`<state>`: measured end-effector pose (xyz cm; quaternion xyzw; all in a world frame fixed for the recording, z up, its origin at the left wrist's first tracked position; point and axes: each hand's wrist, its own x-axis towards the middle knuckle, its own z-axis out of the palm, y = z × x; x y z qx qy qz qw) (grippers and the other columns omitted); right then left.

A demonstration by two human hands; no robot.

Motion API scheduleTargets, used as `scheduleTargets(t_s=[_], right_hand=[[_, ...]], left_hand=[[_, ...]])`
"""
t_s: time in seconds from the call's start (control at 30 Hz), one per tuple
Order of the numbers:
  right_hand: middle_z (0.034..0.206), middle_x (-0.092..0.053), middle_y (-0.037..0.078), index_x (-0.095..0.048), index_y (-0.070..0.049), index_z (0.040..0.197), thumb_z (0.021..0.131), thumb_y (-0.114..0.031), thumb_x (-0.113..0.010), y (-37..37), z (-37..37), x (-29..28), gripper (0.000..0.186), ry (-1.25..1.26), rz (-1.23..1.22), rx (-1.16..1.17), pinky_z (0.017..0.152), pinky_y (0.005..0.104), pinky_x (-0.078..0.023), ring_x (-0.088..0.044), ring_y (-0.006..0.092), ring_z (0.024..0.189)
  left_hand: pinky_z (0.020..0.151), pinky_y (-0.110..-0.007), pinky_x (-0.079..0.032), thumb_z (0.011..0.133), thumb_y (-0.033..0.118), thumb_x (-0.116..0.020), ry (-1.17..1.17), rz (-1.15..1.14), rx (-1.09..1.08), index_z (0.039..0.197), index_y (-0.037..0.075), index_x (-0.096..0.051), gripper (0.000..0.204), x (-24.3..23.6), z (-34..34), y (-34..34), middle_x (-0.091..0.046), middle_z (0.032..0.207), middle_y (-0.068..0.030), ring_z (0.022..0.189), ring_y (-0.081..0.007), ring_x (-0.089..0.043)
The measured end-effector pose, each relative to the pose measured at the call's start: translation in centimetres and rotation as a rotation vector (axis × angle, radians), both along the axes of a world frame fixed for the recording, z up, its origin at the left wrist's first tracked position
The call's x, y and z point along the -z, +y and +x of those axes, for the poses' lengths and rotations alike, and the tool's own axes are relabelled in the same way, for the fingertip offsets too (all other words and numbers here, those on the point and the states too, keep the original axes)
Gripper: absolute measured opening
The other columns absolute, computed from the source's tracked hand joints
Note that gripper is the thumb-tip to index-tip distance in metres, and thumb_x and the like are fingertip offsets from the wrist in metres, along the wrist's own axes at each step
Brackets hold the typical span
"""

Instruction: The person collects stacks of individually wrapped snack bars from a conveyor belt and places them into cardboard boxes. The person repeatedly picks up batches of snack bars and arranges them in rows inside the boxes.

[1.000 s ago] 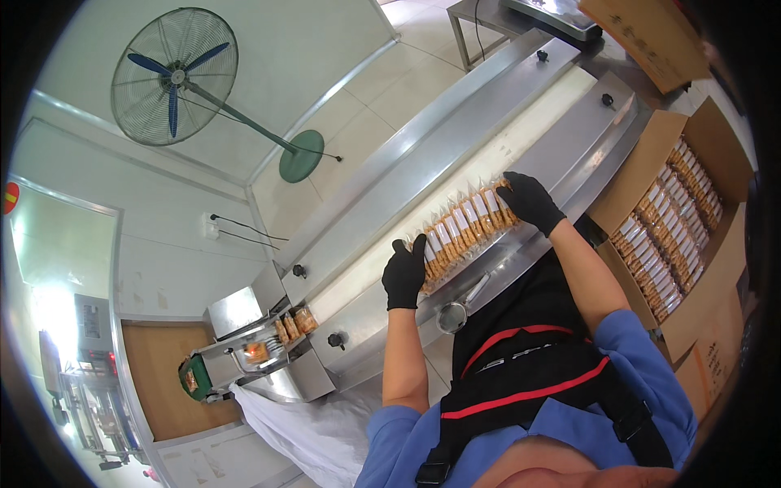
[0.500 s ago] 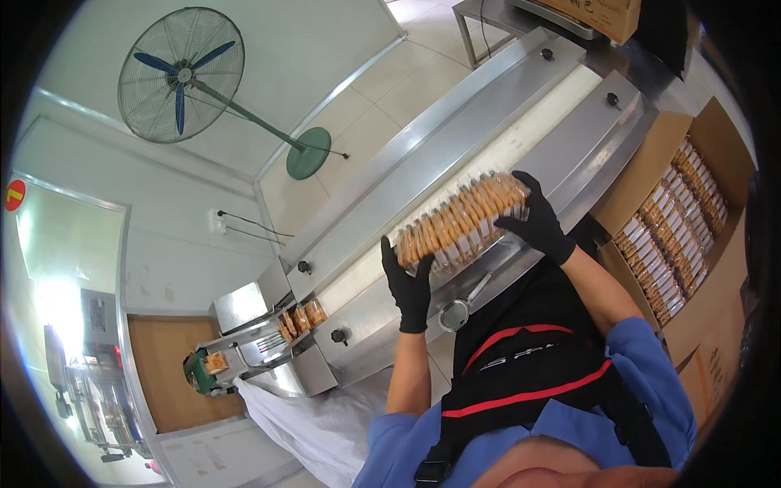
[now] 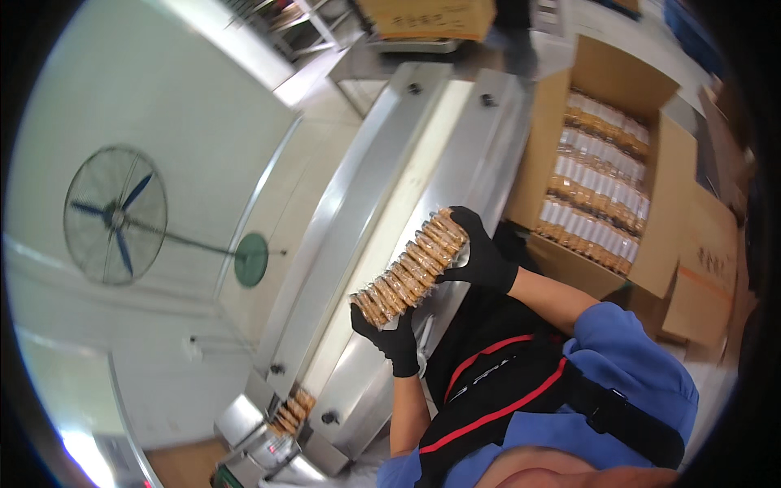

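A row of several clear-wrapped brown snack packs (image 3: pixel 411 268) is squeezed between my two black-gloved hands, raised above the steel conveyor. My left hand (image 3: pixel 389 337) presses on the lower-left end of the row. At its upper-right end my right hand (image 3: pixel 482 254) is closed around the last packs. Beneath them runs the pale conveyor belt (image 3: pixel 423 159) between steel side plates. To the right stands an open cardboard box (image 3: pixel 663 211), in which similar packs (image 3: pixel 594 183) are lined up in rows.
More wrapped packs (image 3: pixel 293 411) sit at the belt's lower-left end, beside steel guides. A standing fan (image 3: pixel 115 215) with a green base is at the left. A closed carton (image 3: pixel 431 18) rests on a scale at the far end. Another cardboard carton (image 3: pixel 700 281) is beyond the open box.
My view has swung right, toward the open box. The row of packs stays between my hands and is now tilted more steeply, its wrapped edges turned up.
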<state>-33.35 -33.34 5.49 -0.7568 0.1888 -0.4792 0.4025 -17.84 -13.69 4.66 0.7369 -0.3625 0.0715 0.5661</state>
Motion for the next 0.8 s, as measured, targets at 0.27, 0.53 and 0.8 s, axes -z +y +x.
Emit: scheduleTargets(t_s=[0.27, 0.53, 0.8], right_hand=[[0.147, -0.04, 0.018, -0.038, -0.006, 0.146, 0.068, -0.049, -0.089, -7.9, -19.8, -3.2, 0.103, 0.081, -0.431, 0.917, 0.114, 0.0473, -0.034, -0.041, 0.0334, 0.137], [0.136, -0.048, 0.019, -0.051, -0.002, 0.135, 0.072, -0.039, -0.089, -14.8, -34.4, -3.8, 0.083, 0.278, -0.214, 1.261, 0.11, 0.0464, -0.038, -0.045, 0.0338, 0.131], [0.116, -0.063, 0.023, -0.065, 0.001, 0.115, 0.085, -0.053, -0.072, -17.1, -34.0, -6.2, 0.062, 0.703, 0.09, 1.337, 0.095, 0.0497, -0.045, -0.057, 0.0409, 0.109]], left_hand=[[0.112, -0.05, -0.035, 0.075, 0.03, -0.088, -0.186, -0.196, 0.661, 0.149, 0.003, -0.031, 0.097, -6.2, -11.3, -20.7, -0.039, 0.144, -0.0207, 0.134, -0.0393, -0.042], [0.11, -0.054, -0.034, 0.076, 0.04, -0.085, -0.402, -0.103, 0.981, 0.151, 0.009, -0.036, 0.095, -7.5, -25.4, -38.9, -0.037, 0.142, -0.0263, 0.13, -0.045, -0.04], [0.099, -0.056, -0.042, 0.075, 0.06, -0.077, -0.592, 0.299, 0.859, 0.15, 0.02, -0.043, 0.092, -9.5, -28.7, -42.3, -0.041, 0.14, -0.0263, 0.122, -0.0461, -0.046]])
